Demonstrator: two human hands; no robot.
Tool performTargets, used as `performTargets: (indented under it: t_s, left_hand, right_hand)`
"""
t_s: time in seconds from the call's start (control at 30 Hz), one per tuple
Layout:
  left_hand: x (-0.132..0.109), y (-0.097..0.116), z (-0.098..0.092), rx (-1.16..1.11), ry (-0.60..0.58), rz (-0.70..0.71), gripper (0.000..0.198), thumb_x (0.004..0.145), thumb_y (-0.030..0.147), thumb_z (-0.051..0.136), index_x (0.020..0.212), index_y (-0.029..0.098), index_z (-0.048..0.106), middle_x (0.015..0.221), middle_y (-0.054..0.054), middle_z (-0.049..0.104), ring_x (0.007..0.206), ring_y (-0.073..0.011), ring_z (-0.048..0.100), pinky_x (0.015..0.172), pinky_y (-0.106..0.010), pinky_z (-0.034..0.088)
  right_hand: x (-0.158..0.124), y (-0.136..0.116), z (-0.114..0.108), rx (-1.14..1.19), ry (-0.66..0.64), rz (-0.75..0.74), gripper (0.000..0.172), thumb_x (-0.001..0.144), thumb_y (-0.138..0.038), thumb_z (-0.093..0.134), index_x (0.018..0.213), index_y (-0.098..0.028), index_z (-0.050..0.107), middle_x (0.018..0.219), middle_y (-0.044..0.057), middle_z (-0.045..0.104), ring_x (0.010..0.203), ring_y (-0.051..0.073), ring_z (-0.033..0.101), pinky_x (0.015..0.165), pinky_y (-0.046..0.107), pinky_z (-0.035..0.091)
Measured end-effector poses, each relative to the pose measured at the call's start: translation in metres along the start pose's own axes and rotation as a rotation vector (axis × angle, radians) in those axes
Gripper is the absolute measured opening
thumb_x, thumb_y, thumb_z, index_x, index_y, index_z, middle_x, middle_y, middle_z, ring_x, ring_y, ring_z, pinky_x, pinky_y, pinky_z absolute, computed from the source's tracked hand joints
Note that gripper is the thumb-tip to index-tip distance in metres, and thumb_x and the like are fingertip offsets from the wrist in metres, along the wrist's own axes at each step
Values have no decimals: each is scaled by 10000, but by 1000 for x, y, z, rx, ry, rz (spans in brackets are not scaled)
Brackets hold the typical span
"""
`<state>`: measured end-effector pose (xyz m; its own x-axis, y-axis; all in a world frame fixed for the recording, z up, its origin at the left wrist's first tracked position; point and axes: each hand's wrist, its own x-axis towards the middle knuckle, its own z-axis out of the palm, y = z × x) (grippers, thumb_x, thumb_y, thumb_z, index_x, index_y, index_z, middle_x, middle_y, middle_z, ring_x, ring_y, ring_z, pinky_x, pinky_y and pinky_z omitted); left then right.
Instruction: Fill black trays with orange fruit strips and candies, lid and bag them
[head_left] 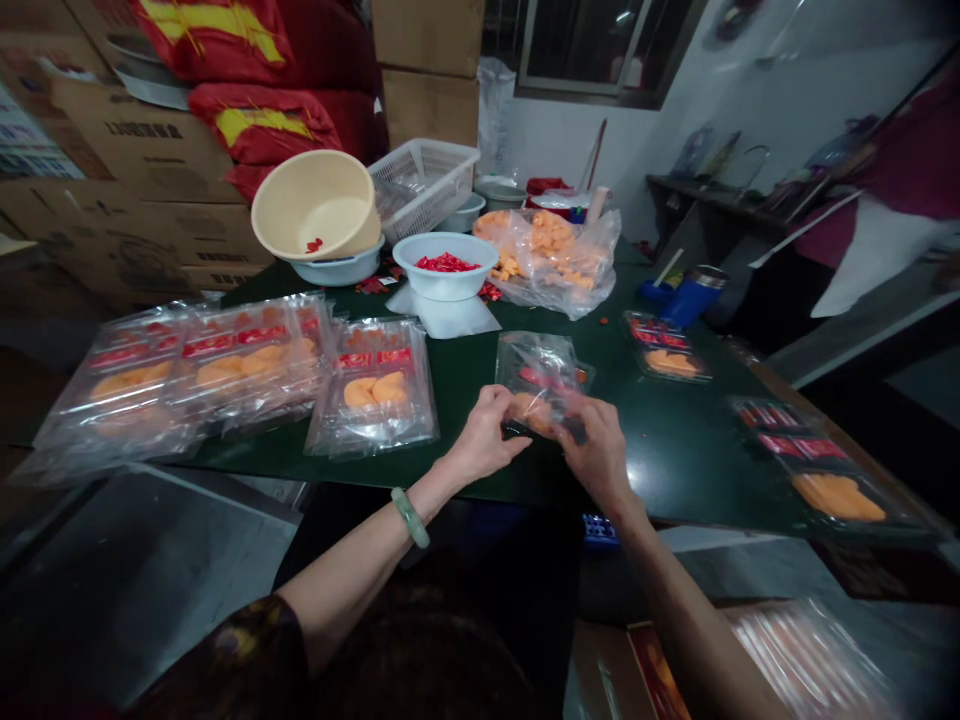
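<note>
A crumpled clear plastic packet is held tilted just above the near edge of the dark green table, gripped between the left hand and right hand, with pale orange pieces bunched low inside and a red printed strip seen through the film

Dark green table laden with food packs

Sealed clear packs of orange food lie in overlapping rows at left, more packs at right. Farther back sit a white bowl of red pieces, a bulging bag of orange pieces and a blue tumbler
</note>
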<state>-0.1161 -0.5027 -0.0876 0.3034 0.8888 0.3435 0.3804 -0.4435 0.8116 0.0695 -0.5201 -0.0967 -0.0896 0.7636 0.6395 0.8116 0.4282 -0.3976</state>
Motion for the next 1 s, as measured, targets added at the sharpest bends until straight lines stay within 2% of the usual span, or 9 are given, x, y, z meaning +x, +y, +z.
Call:
performTargets:
  t_s: [0.2,0.33,0.47,0.57,0.67,0.77,0.87,0.93,1.0]
  left_hand:
    - [25,0,4,335,67,13,92,806,188,520,898,195,529,957,-42,467,830,-171,523,759,-329,472]
    - [41,-3,13,384,40,-171,261,768,189,556,1022,182,495,1033,-79,446,864,-197,548,769,-342,476]
    - [46,-2,19,367,66,-353,483,718,244,630,1151,177,425,1061,-105,440,893,-234,572,758,-360,478]
    - [40,2,21,392,40,-339,541,716,268,631,1196,185,394,1110,-125,437,886,-258,587,739,-388,481]
    - [32,7,25,395,86,-278,401,745,281,598,1108,190,453,1090,-114,465,891,-259,588,738,-394,483]
    - [36,16,25,145,192,-346,147,821,315,520,885,183,511,910,-74,550,820,-208,600,717,-342,488]
    - [52,25,16,-441,236,-674,322,876,464,423,875,154,513,762,-66,599,590,-161,595,535,-279,475]
    - [65,27,8,-786,170,-863,421,862,525,429,958,126,523,735,-81,624,494,-165,584,453,-275,455]
    - [77,23,2,-1065,62,-963,403,856,472,484,1000,101,545,712,-94,643,482,-189,596,452,-296,471]
  right_hand:
    - [22,15,2,84,73,10,63,839,-248,512,849,-212,563,977,90,584,966,238,529,809,395,473]
    - [25,24,10,-58,59,-28,78,857,-218,481,809,-212,543,953,95,570,963,239,509,824,376,458]
    - [21,27,11,-257,43,-11,115,861,-196,465,758,-217,511,841,86,555,865,244,490,731,348,446]
    - [20,33,4,-304,96,35,164,861,-180,441,707,-228,471,776,86,532,808,253,474,693,360,426]
    - [23,39,-4,-311,147,57,165,844,-178,457,690,-234,447,746,76,516,783,250,474,684,362,424]
    - [26,39,-8,-287,167,24,172,844,-175,468,684,-233,443,730,64,512,773,235,483,683,352,433]
    - [27,30,-7,-208,187,-84,199,873,-158,439,687,-225,470,741,63,525,784,219,495,700,348,451]
    - [28,22,-6,-144,201,-158,209,882,-143,433,699,-217,498,764,61,540,793,202,511,718,341,472]
    - [30,15,-6,-70,215,-224,189,876,-126,454,725,-209,532,812,58,553,830,188,534,735,331,494]
